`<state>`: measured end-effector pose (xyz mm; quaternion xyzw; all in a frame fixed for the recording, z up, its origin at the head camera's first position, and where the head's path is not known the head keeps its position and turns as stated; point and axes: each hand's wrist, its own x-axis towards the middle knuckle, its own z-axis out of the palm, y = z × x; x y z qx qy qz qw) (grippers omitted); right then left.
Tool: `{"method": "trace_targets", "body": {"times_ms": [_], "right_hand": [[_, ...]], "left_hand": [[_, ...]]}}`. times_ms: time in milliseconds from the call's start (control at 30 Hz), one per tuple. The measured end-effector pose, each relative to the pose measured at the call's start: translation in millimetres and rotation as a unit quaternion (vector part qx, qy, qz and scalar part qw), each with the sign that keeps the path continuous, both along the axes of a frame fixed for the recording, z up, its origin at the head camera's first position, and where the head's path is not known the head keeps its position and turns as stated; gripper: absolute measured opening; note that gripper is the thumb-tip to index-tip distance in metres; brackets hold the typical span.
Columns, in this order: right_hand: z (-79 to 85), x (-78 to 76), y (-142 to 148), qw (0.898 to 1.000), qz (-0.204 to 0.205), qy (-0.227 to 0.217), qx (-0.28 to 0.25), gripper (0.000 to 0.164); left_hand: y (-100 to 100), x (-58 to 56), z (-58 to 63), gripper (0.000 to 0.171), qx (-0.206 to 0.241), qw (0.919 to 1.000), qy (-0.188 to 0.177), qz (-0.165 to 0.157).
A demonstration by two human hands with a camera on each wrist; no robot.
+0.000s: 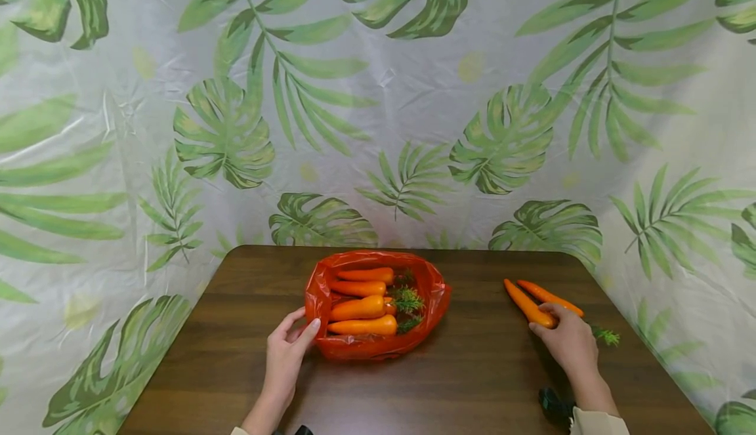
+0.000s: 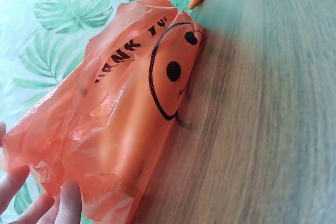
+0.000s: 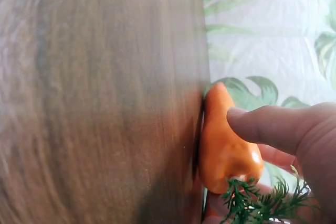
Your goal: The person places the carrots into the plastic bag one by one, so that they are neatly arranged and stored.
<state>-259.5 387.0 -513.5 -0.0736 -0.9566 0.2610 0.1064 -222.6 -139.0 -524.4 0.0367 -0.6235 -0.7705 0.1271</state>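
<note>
An open red plastic bag [image 1: 369, 350] lies at the middle of the table with several orange carrots [image 1: 357, 308] inside, their green tops toward the right. My left hand [image 1: 282, 359] holds the bag's left rim between thumb and fingers. Black lettering and a smiling face [image 2: 173, 72] are printed on the bag's side. On the right, my right hand [image 1: 571, 345] grips a carrot [image 1: 524, 302] near its thick end, thumb [image 3: 262, 124] on top. Its leafy top [image 3: 247, 200] sticks out by the fingers. A second carrot [image 1: 552, 297] lies just beyond, partly hidden by the hand.
The dark wooden table [image 1: 461, 382] has rounded back corners. A leaf-patterned sheet [image 1: 413, 126] hangs behind it and along both sides. Black straps [image 1: 552, 403] show near the wrists, below the light sleeves [image 1: 599, 422].
</note>
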Motion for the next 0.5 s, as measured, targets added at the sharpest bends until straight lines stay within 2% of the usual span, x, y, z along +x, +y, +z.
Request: {"method": "trace_targets", "body": {"times_ms": [267, 500], "right_hand": [[-1.2, 0.0, -1.2, 1.000, -0.004, -0.022, -0.010, 0.053], [-4.8, -1.6, -1.3, 1.000, -0.011, -0.008, -0.001, 0.050]], "left_hand": [[0.2, 0.6, -0.6, 0.043, 0.000, 1.0000, -0.003, 0.002], [0.3, -0.1, 0.0, 0.043, -0.005, 1.0000, -0.003, 0.003]]}}
